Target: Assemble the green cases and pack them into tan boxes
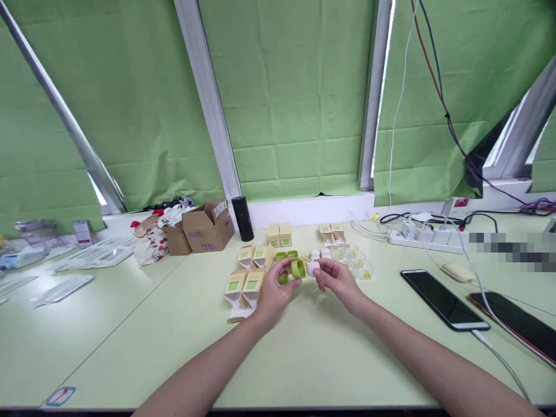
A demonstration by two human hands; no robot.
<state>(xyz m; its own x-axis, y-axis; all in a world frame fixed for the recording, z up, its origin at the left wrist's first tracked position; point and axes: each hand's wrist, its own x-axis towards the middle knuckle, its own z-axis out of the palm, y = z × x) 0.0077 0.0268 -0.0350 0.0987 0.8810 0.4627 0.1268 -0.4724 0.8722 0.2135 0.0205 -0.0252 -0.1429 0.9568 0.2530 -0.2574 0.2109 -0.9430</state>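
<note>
My left hand (278, 292) is closed on a small green cup-like container (298, 269), its hollow side showing. Close beside it, my right hand (336, 281) pinches a small white rounded piece (312, 267); whether the two pieces touch I cannot tell. Behind my hands lie more green containers (286, 255) and more white pieces (325, 253). Several clear domed plastic pieces with yellow centres (360, 266) sit to the right of these. Left of my left hand stand several small beige boxes with green squares (234, 286), their flaps open.
More beige boxes (279, 234) stand near the wall, beside a black cylinder (242, 219) and a cardboard carton (208, 226). At right are a phone on a cable (445, 298), a second phone (515, 324) and a power strip (428, 238). Flat plastic trays (98, 253) lie at left.
</note>
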